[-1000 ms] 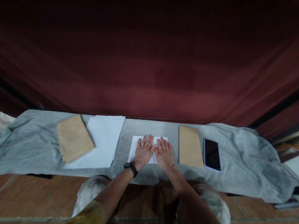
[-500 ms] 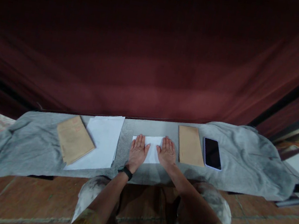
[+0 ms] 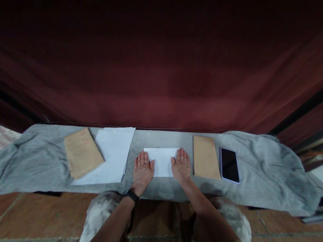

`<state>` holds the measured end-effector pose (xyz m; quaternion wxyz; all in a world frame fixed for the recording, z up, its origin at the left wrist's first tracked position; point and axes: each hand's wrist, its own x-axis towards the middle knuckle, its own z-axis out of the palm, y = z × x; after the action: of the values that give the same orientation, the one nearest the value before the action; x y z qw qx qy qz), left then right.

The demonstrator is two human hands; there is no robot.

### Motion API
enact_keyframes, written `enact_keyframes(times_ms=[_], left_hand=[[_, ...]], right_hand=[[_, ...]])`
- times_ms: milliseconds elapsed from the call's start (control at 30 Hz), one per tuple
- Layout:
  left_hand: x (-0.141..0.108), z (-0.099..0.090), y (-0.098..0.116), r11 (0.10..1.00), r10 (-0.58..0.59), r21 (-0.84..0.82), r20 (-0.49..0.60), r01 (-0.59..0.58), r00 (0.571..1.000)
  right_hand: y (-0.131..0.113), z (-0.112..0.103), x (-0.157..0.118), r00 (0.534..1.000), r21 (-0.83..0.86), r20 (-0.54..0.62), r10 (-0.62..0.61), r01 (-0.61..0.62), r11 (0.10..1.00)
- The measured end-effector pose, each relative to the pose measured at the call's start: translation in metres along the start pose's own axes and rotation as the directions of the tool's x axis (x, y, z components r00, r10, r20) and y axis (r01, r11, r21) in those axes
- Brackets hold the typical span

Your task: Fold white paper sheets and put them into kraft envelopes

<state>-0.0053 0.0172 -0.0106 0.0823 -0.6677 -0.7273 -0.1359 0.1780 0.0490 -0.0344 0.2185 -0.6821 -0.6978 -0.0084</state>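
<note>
A folded white paper (image 3: 161, 162) lies flat on the grey cloth (image 3: 263, 172) between my hands. My left hand (image 3: 143, 169) is spread palm down over the paper's left edge, its fingers pointing away from me. On the paper's right edge rests my right hand (image 3: 181, 164), also flat, with the thumb apart from the fingers. Neither hand grips anything. Just right of my right hand is a stack of brown envelopes (image 3: 207, 157).
White sheets (image 3: 114, 154) lie to the left, partly under more brown envelopes (image 3: 82, 153). A phone (image 3: 229, 165) in a purple case sits right of the right-hand stack. Behind the cloth stands a dark red surface (image 3: 163, 109). My knees are below the front edge.
My left hand has moved left and slightly toward me, uncovering more of the white paper. My right hand has shifted only slightly.
</note>
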Motion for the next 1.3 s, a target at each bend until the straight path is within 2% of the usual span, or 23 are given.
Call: enact_keyframes(times_ms=[133,267,367,467,533,633,767,900,1033,1300], left_hand=[[0.002,-0.004,0.014,1.000,0.021,-0.013,-0.001,-0.021,1.000],[0.009,-0.005,0.035,0.994,0.089,-0.065,0.071,-0.085,0.994],[0.014,-0.004,0.042,0.984,0.168,-0.080,0.126,-0.159,0.978],[0.018,-0.005,0.039,0.960,0.275,-0.101,0.175,-0.260,0.946],[0.022,-0.005,0.034,0.938,0.343,-0.126,0.206,-0.322,0.917],[0.029,-0.004,0.027,0.915,0.399,-0.169,0.226,-0.367,0.889],[0.037,0.000,0.025,0.912,0.401,-0.189,0.234,-0.364,0.885],[0.039,0.003,0.031,0.931,0.356,-0.174,0.252,-0.320,0.900],[0.036,0.003,0.033,0.948,0.312,-0.140,0.224,-0.287,0.923],[0.024,0.005,0.019,0.971,0.237,-0.068,0.156,-0.229,0.959]], right_hand=[[-0.002,-0.004,0.002,0.998,0.000,0.035,0.049,-0.049,0.999],[-0.004,-0.012,0.006,0.998,0.029,0.041,0.049,-0.050,0.998],[-0.007,-0.020,0.007,0.989,0.092,0.108,-0.102,0.092,0.991],[-0.010,-0.025,0.006,0.934,0.179,0.200,-0.295,0.261,0.949],[-0.012,-0.026,0.005,0.910,0.200,0.240,-0.337,0.293,0.935],[-0.014,-0.025,0.006,0.911,0.187,0.267,-0.313,0.270,0.945],[-0.014,-0.022,0.008,0.924,0.146,0.256,-0.286,0.255,0.956],[-0.010,-0.017,0.008,0.958,0.075,0.191,-0.215,0.204,0.976],[-0.006,-0.011,0.007,0.980,0.019,0.139,-0.144,0.143,0.990],[-0.001,-0.004,0.004,0.992,-0.014,0.114,-0.061,0.063,0.998]])
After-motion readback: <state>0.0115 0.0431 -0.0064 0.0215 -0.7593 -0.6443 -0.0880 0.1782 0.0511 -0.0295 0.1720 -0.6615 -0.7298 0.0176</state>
